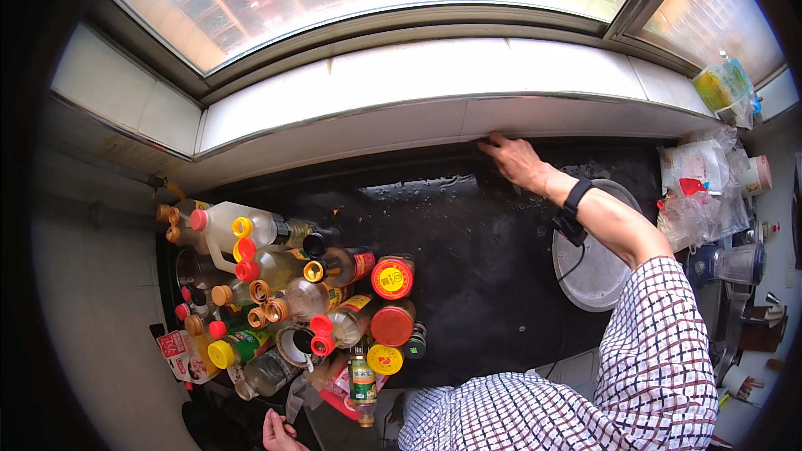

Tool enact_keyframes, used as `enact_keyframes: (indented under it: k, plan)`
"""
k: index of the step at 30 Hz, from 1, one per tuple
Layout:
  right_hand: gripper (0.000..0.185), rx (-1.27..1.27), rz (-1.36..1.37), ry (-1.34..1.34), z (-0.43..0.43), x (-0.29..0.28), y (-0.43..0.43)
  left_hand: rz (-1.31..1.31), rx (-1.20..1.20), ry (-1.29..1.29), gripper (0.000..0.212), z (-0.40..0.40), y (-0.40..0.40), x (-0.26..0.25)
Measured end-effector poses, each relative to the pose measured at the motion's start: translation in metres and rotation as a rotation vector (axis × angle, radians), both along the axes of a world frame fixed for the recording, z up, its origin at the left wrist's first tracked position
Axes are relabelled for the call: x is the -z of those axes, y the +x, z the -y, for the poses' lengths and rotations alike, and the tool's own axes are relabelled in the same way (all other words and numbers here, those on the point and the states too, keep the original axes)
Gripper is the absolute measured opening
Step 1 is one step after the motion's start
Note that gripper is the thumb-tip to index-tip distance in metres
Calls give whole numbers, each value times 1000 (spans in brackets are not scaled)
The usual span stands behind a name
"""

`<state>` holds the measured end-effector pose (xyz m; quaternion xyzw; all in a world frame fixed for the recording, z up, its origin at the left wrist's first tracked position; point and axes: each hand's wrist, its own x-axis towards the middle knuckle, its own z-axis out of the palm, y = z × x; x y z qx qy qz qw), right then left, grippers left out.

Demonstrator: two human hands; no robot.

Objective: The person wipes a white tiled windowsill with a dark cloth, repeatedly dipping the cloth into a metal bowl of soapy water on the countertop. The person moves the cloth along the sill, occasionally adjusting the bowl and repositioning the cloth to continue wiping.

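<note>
My right hand reaches to the back edge of a wet black countertop, its fingertips low against the tiled wall. A dark patch by the fingers may be a cloth; I cannot tell whether the hand holds it. A black band with a small device sits on that wrist. Under the forearm lies a round whitish basin or lid. At the bottom, my left hand has its fingers curled below the counter's front edge, near the bottles; whether it holds something is hidden.
Many sauce and oil bottles and red-lidded jars crowd the counter's left side. Plastic bags and a blender stand at the right. A pouch rests on the windowsill. A thin cable hangs from the wrist device.
</note>
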<state>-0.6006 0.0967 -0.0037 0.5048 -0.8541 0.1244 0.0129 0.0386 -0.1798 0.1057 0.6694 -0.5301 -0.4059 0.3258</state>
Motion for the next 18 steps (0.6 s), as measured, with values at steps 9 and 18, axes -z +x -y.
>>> enact_keyframes:
  k: [9, 18]
  plan:
    - [39, -314, -295, -436, 114, -59, 31, -114, -46, 0, 20, -2, 35, 21]
    - [47, -546, -325, -437, 377, -74, 120, -53, -234, -19, 20, -11, 80, 19]
